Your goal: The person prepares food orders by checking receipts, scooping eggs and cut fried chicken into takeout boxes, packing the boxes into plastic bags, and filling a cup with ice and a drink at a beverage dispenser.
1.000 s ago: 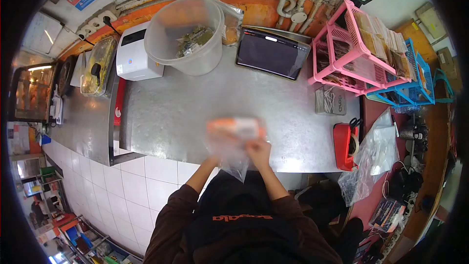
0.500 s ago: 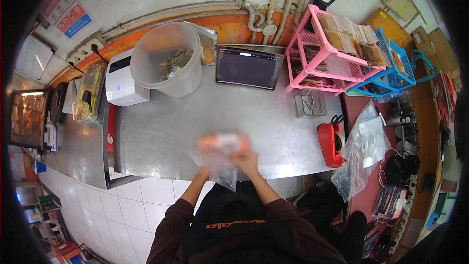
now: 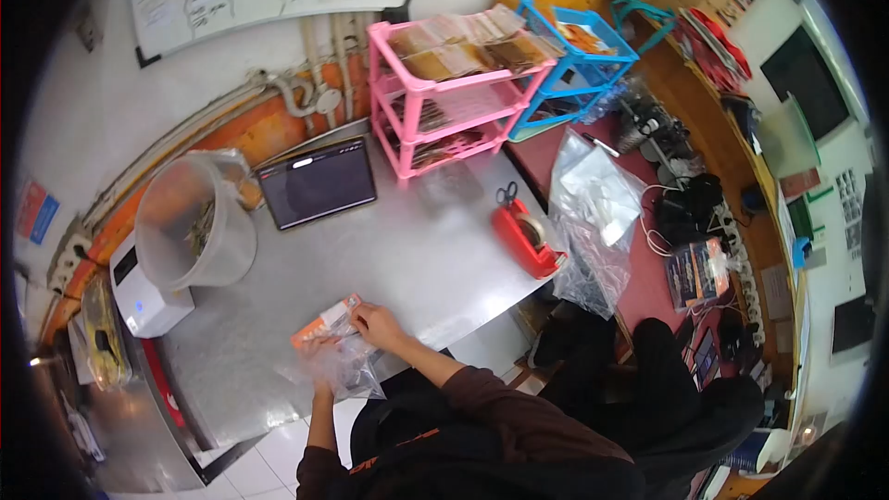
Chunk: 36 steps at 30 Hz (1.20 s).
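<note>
An orange-and-white box [image 3: 315, 330] is held low over the near part of the metal table. My right hand [image 3: 378, 326] grips its right end, the fingers closed. Around the lower side of the box bunches a clear plastic bag [image 3: 356, 372], its loose part hanging toward my body. My left hand [image 3: 321, 363] is closed on the bag at the left end of the box, with its fingers partly covered by the film.
Behind the hands stand a tablet [image 3: 319, 187], a clear plastic bucket [image 3: 231, 245] with leafy contents, and a white machine [image 3: 148, 301]. A pink rack [image 3: 454, 88] and a red tape dispenser [image 3: 526, 245] are to the right. Farther right, another person's dark-clothed legs [image 3: 648, 380] are visible.
My view has turned to the right, so the whole scene sits farther left. The box was blurred by motion before and now shows more sharply, still between both hands with the bag.
</note>
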### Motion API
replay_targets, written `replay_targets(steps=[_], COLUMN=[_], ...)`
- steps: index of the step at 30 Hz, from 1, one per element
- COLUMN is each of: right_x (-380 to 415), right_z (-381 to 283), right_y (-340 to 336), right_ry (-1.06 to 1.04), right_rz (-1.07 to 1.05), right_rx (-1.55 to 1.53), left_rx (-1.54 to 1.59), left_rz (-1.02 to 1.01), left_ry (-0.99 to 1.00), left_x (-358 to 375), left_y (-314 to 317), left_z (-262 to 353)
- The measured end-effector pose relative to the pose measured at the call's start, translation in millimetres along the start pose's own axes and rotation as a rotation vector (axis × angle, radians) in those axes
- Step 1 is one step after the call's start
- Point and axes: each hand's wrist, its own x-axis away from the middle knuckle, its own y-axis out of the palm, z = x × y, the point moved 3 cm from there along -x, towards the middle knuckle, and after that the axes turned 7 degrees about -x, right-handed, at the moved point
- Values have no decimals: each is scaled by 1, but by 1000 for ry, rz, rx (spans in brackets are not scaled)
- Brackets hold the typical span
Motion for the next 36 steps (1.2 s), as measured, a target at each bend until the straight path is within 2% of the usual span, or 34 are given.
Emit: replay_targets(steps=[3,4,6,7,8,9,10,11,12,13,14,15,16,17,18,20,21,23,26,27,29,30,31,32,33,34,36], right_x=[4,2,-3,-4,3,18,30,41,51,60,65,62,62,71,81,110,125,161,174,171,173,167,153,152,159,166,196], right_z=[-14,-11,0,24,30,-32,-27,14,68,103,97,81,64,51,39,44,46,62,75,80,102,80,107,154,149,112,57], right_y=[-8,-12,-56,-94,-146,-213,-267,-306,-335,-354,-359,-362,-366,-378,-389,-408,-418,-429,-415,-407,-397,-399,-400,-400,-403,-410,-401], right_ry=[-19,34,56,167,-142,-58,-60,345,391,441,455,491,522,531,453,453,454,527,629,561,444,494,393,549,515,390,210], right_rz=[125,37,283,438,846,1046,1172,1245,1148,1053,1071,896,716,725,707,739,760,780,685,703,785,787,580,736,810,1020,1111], right_rx=[34,6,109,154,407,543,475,673,698,719,717,776,830,828,629,379,257,-6,-137,-111,-126,121,801,731,673,492,150], left_rx=[-21,-43,-63,50,162,163,-96,-351,-345,-479,-610,-607,-453,-302,-304,-97,-102,246,193,175,-137,-232,-271,-283,-300,-260,-177], left_rz=[67,60,56,41,23,21,180,338,336,226,107,105,98,90,87,69,68,50,62,68,68,81,104,147,203,243,303], left_ry=[48,9,-10,-151,-294,-282,-223,-157,-142,-478,-813,-792,-695,-601,-593,-662,-662,-709,-752,-764,-668,-622,-576,-510,-434,-342,-138], left_x=[4,4,3,6,8,8,7,7,11,19,24,20,17,14,12,14,12,2,5,7,12,10,5,0,-11,-20,-24], left_y=[3,-1,-3,-2,0,1,-4,-8,4,25,37,32,24,17,14,11,0,-16,-11,-10,3,4,6,7,11,13,19], left_z=[0,2,4,0,-2,3,12,22,21,4,-8,-4,2,9,13,18,29,60,59,55,36,35,41,51,65,89,133])
